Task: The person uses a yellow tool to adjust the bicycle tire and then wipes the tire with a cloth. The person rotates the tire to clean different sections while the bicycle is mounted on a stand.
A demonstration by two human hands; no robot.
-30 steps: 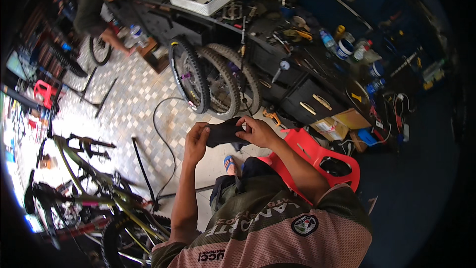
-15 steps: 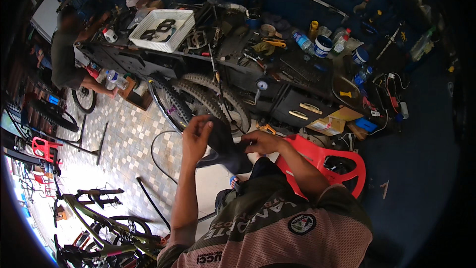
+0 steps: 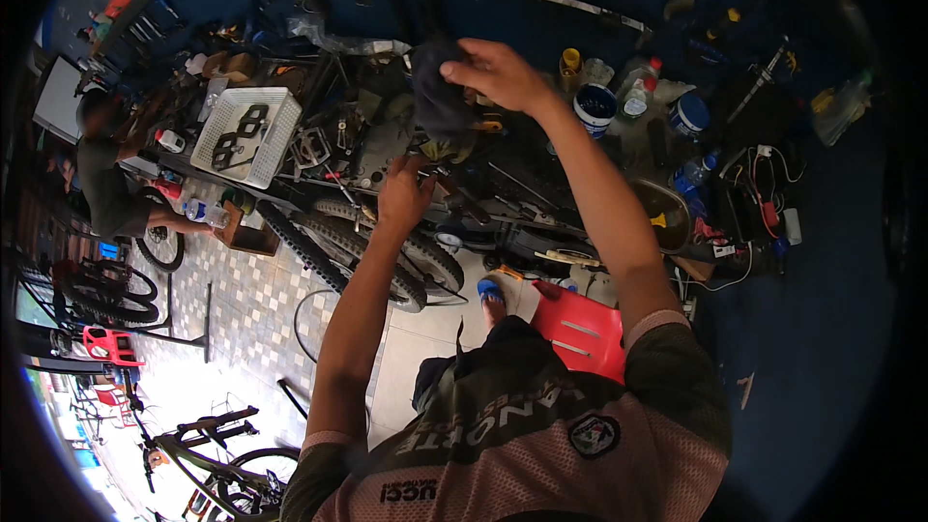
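My right hand [image 3: 498, 75] is raised over the back of the cluttered workbench, its fingers closed on a dark cloth [image 3: 442, 87] that hangs down from them. Lower and to the left, my left hand [image 3: 404, 195] reaches to the bench's front part, fingers bent downward and drawn together. Whatever lies in its fingertips is too small and dark to make out. Metal tools and dark parts surround that hand, with a long dark tool [image 3: 464, 201] just to its right. Some of the bench top is hidden behind the cloth.
A white basket [image 3: 280, 130] with black pedals stands left on the bench; tubs, including a blue-and-white tub [image 3: 594, 106], stand right. Bicycle wheels [image 3: 411, 266] lean below. A red plastic chair [image 3: 580, 329] is by my legs. Another person [image 3: 106, 164] stands far left.
Both my hands have moved up and forward from before my legs to the bench. The cloth has gone up with my right hand; my left hand is now apart from it.
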